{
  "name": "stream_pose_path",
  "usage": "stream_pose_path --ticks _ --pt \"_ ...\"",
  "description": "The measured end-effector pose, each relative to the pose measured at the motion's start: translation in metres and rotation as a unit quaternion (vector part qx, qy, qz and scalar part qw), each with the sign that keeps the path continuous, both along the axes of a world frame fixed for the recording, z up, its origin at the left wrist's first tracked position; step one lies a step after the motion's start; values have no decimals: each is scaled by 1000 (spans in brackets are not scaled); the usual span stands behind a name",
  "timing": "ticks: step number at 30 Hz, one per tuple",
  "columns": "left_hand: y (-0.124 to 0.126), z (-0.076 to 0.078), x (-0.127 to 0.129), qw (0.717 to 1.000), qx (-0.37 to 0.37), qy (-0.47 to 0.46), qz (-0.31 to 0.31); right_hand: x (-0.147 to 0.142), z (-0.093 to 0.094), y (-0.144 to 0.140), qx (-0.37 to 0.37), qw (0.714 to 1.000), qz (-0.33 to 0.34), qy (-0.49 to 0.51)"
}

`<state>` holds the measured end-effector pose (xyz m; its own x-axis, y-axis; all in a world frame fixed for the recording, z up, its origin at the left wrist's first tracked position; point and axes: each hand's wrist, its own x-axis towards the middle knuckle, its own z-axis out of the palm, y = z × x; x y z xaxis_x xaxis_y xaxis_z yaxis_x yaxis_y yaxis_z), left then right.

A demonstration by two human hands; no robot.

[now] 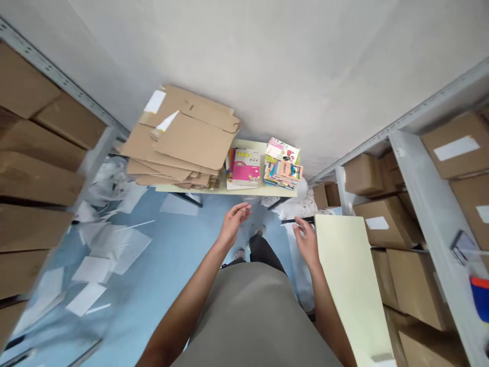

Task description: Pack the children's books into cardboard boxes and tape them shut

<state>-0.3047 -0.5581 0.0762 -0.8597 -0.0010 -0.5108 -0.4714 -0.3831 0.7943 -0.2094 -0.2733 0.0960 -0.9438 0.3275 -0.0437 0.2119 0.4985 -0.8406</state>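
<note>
The left hand [232, 224] and right hand [306, 243] are empty, fingers loosely curled; the pink-covered paperback [246, 171] looks light, bendy, perhaps slippery, best pinched by its side edges.

No text can be read: yellow characters [247, 154] on the pink book [244, 174] are too blurred, and white labels [456, 148] on boxes [449, 128] look illegible.

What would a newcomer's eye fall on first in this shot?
Probably the big pile of flattened cardboard on the left end of the table, with a bright pink book beside it. White papers lie strewn over the blue floor at left. In front of the table, the left hand and right hand hover, holding nothing that shows.
</note>
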Motion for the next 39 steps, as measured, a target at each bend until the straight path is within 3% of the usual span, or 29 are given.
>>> stream_pose_path --ticks 6,9,14,19,25,29,33,39 --pt "-5 -3 -65 1000 -17 5 6 -122 -18 -8 -7 999 48 6" --pt "3 -15 -108 998 -56 -11 -15 -184 -30 -3 -9 997 74 -7" --pt "14 -52 -179 975 -206 -52 -59 -265 -54 -2 -23 992 118 -30" --pt "13 -83 -224 914 -397 -18 -85 -316 -82 -41 -73 970 171 -160" --pt "1 -99 -237 901 -406 -8 -153 -364 -111 -97 68 935 211 -276" --pt "-5 -98 -240 904 -393 -17 -168 -375 -120 -109 88 931 179 -305" --pt "-5 -98 -248 916 -370 -44 -152 -371 -119 -114 95 928 155 -324" --pt "8 -101 -251 923 -349 -21 -162 -364 -101 -106 101 934 120 -323"
